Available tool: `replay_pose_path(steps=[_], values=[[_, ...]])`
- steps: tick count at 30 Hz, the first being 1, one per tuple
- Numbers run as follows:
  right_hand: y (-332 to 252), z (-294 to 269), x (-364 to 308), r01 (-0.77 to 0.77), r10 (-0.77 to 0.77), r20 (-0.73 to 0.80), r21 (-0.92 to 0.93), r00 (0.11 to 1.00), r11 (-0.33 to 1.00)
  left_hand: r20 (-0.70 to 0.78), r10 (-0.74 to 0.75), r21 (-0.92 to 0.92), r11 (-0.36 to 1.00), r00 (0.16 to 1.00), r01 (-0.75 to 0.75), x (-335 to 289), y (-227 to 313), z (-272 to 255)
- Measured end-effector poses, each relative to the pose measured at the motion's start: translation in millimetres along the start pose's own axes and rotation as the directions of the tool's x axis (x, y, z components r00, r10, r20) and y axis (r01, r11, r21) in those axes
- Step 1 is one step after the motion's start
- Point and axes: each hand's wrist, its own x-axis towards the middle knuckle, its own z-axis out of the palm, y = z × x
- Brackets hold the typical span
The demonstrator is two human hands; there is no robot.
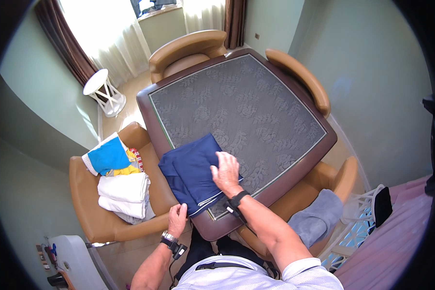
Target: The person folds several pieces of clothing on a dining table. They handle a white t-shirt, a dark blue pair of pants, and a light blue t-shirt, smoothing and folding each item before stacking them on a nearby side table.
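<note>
A navy garment (191, 166) with white piping along its near edge lies folded on the near left corner of the table. My right hand (225, 172) rests over its right side, fingers stretched out and a little apart. At the garment's near left corner, my left hand (177, 220) has its fingers closed, thumb uppermost, pinching the cloth's edge. Its fingertips are partly hidden.
The table (246, 111) has a grey patterned top and a padded brown rim. White folded clothes (123, 193) and a blue cloth (106, 155) lie on the left tan chair (84, 203). A grey cloth (316, 217) drapes the right chair (347, 176). A white stool (96, 83) stands far left.
</note>
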Motion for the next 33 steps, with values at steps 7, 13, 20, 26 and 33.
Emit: replay_pose_path(steps=[7,13,20,26,33], values=[[79.8,-28.2,2.6,-0.543,0.485,0.462,-0.01,0.742,0.84,0.02,-0.205,-0.267,0.942,0.979,0.203,4.5,39.4,15.6],[82.5,-34.5,21.3,-0.777,0.547,0.704,0.011,0.453,0.63,0.221,-0.277,-0.53,0.771,0.935,0.353,9.9,69.6,6.4],[71.2,-44.3,31.9,-0.778,0.485,0.796,-0.028,0.363,0.628,0.281,-0.322,-0.428,0.801,0.904,0.418,10.9,82.9,26.5],[61.6,-51.7,17.9,-0.858,0.427,0.843,0.078,0.329,0.507,0.345,-0.403,-0.428,0.736,0.848,0.524,12.1,75.3,20.3],[-3.7,-71.4,8.5,-0.882,0.229,0.917,0.207,0.325,0.422,0.334,-0.212,-0.548,0.749,0.919,0.372,-51.9,87.6,-32.9]])
